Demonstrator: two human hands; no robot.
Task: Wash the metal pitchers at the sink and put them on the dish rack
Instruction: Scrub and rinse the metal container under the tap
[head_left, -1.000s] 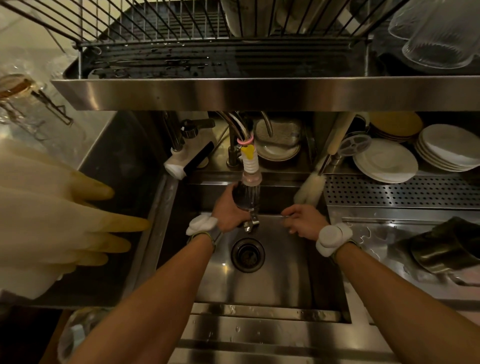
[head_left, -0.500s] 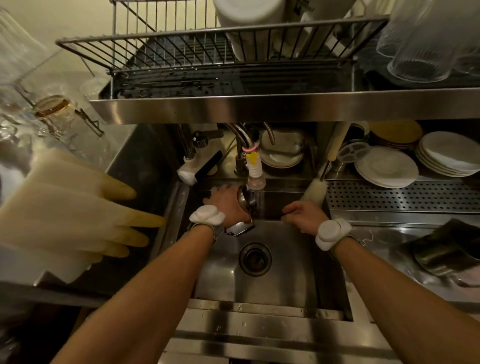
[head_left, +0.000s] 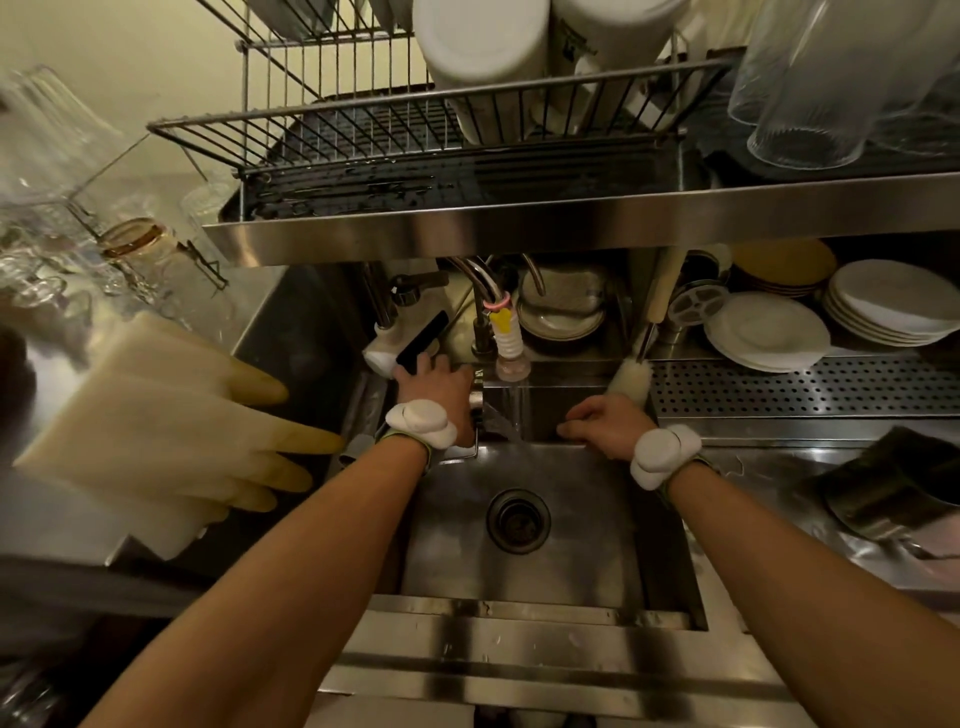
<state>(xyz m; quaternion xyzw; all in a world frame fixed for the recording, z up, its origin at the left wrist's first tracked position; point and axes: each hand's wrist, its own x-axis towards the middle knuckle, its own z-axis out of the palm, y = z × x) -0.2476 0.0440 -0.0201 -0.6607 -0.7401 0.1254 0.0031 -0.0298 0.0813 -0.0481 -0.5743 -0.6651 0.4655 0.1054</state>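
My left hand (head_left: 436, 389) grips a small metal pitcher (head_left: 477, 411) at the back left of the sink (head_left: 582, 551). The hand and wrist hide most of the pitcher; only a strip of its body and its wire-like handle show. Water runs from the faucet nozzle (head_left: 511, 358) just right of the pitcher. My right hand (head_left: 605, 422) hovers by the sink's back wall, right of the stream, with loosely bent fingers and nothing visible in it. The wire dish rack (head_left: 363, 117) stands on the steel shelf above the sink.
White containers (head_left: 483, 52) and clear glasses (head_left: 810, 93) fill the rack's right side. Yellow rubber gloves (head_left: 171, 415) hang at the left. Stacked plates (head_left: 769, 332) and a bottle brush (head_left: 631, 376) are behind the sink. A dark pan (head_left: 893, 483) lies on the right counter.
My left hand has carried the pitcher up and left, out from under the stream. The right hand stayed near the back wall. The view has tilted up, showing more of the rack.
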